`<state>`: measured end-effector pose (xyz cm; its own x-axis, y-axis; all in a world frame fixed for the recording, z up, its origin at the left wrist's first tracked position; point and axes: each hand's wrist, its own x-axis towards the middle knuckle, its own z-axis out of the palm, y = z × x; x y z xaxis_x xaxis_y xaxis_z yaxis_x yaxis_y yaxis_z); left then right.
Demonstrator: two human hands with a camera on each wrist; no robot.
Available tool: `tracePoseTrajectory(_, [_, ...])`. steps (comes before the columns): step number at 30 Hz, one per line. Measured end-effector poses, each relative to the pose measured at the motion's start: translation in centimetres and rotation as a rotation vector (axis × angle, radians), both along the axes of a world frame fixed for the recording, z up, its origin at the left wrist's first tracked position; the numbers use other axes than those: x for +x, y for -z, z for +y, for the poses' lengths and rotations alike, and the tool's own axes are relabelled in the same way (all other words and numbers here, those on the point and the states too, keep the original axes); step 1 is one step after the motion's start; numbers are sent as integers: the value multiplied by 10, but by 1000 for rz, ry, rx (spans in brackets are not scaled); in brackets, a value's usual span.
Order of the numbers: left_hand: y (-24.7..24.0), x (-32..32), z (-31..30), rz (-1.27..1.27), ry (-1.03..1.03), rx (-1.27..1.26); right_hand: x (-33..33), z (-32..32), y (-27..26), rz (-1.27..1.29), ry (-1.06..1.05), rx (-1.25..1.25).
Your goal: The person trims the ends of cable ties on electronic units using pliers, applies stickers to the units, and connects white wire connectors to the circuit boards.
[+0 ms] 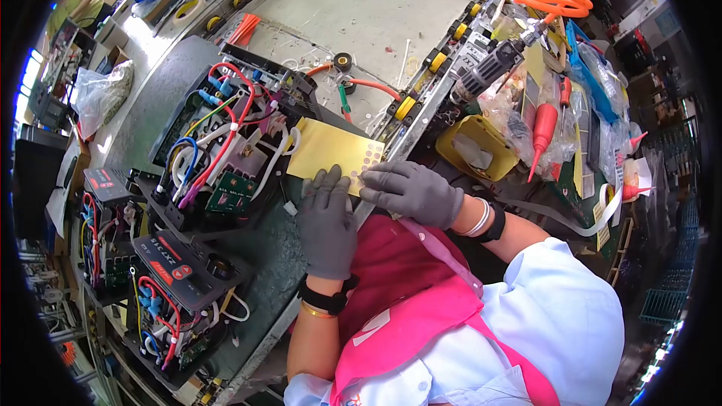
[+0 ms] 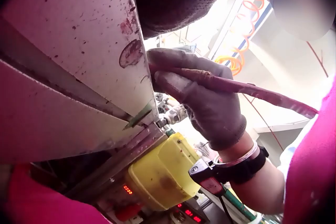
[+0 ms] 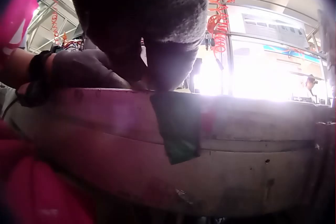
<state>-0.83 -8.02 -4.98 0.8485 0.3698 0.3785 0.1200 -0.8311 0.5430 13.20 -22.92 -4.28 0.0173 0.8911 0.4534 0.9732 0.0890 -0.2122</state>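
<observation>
In the head view a yellow sticker sheet (image 1: 325,152) with rows of small round dots at its right end lies by the bench's front edge. My left hand (image 1: 329,218), in a grey glove, rests its straight fingers on the sheet's lower edge. At the dotted end my gloved right hand (image 1: 416,192) brings fingertips and thumb together on the sheet's corner. The left wrist view shows that right hand (image 2: 202,95) from below, thumb close under the fingers at the bench edge, with a dark pink strap (image 2: 252,88) across it. Gloved fingers (image 3: 168,61) hide the sheet in the right wrist view.
Left of the sheet stands an opened device (image 1: 233,143) with coloured wires and a green circuit board. Two similar units, one a black-and-red case (image 1: 177,263), sit nearer. A yellow bin (image 1: 474,146), a power screwdriver (image 1: 485,71) and a red squeeze bottle (image 1: 543,135) are at right.
</observation>
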Motion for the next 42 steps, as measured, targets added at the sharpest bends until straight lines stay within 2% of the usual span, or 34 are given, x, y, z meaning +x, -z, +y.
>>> tracePoseTrajectory(13, [0, -1, 2, -30, 8, -20, 0, 3, 2, -17, 11, 44])
tracePoseTrajectory(19, [-1, 0, 1, -59, -8, -33, 8, 7, -7, -36, -55, -60])
tracePoseTrajectory(42, [-3, -1, 1, -31, -13, -44, 12, 12, -12, -71, -98, -114])
